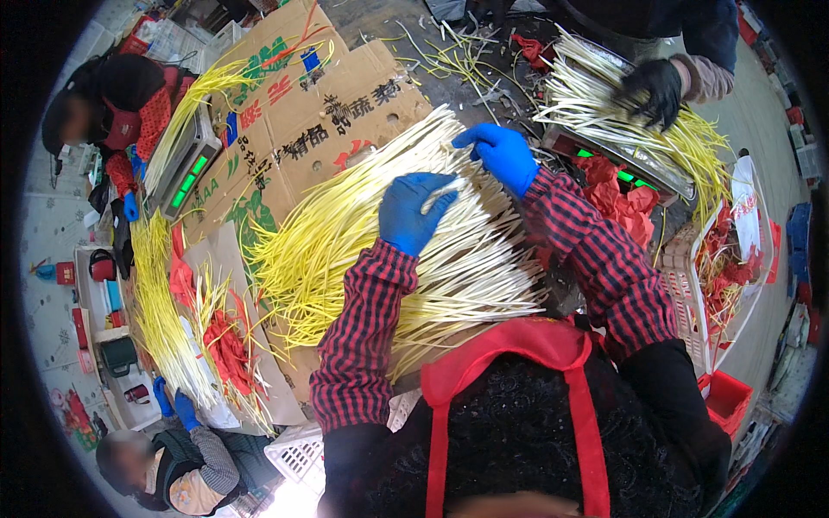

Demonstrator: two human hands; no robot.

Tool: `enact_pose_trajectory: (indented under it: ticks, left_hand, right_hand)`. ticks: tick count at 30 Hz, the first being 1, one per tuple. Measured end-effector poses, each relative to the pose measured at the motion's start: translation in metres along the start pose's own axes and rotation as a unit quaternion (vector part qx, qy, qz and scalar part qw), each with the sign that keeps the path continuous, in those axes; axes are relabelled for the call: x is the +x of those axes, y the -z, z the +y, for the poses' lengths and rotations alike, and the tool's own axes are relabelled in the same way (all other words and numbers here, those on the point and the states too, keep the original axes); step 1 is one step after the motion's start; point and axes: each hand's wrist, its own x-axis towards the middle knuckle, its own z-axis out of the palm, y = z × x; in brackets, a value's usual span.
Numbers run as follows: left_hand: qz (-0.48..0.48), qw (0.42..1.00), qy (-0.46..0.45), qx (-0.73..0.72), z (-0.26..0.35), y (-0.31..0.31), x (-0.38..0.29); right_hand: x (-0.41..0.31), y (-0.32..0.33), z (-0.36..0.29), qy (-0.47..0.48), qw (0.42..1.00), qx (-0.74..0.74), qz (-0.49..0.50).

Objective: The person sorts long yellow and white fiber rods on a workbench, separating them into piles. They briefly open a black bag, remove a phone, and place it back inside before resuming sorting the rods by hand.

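Note:
A broad heap of long, thin vegetable stalks, white at one end and yellow at the other, lies on flattened cardboard before me. Above its middle is my left hand in a blue glove, thumb and fingers curved towards each other; whether a stalk is between them cannot be told. My right hand, also blue-gloved, is at the white ends on the heap's upper right. Its forefinger points left and the other fingers are bent; its grip on any stalk is unclear.
Stalks lie on a scale at upper right beside a co-worker's black-gloved hand. Another loaded scale stands left. Two people work along the left side. A plastic basket with red scraps stands right; red wrapping lies nearby.

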Motion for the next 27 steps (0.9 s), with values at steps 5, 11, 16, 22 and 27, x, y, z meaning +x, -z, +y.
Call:
enact_pose_trajectory:
  ticks: [5, 11, 16, 22, 27]
  left_hand:
    - [0.012, 0.969, 0.089, 0.232, -0.03, 0.006, 0.022]
    - [-0.04, 0.949, 0.071, 0.305, -0.036, -0.001, 0.01]
    - [-0.058, 0.955, 0.074, 0.283, -0.028, -0.004, 0.001]
    - [-0.07, 0.957, 0.046, 0.279, -0.018, -0.001, 0.001]
    - [-0.046, 0.955, 0.064, 0.285, -0.022, 0.005, 0.003]
  right_hand:
    - [0.024, -0.014, -0.006, 0.101, 0.973, -0.206, -0.005]
    - [0.029, -0.018, -0.002, 0.078, 0.956, -0.28, -0.041]
    - [0.028, -0.01, -0.002, 0.023, 0.951, -0.299, -0.074]
    - [0.03, -0.013, -0.01, 0.115, 0.941, -0.313, -0.064]
    - [0.034, -0.023, -0.01, 0.217, 0.899, -0.375, -0.06]
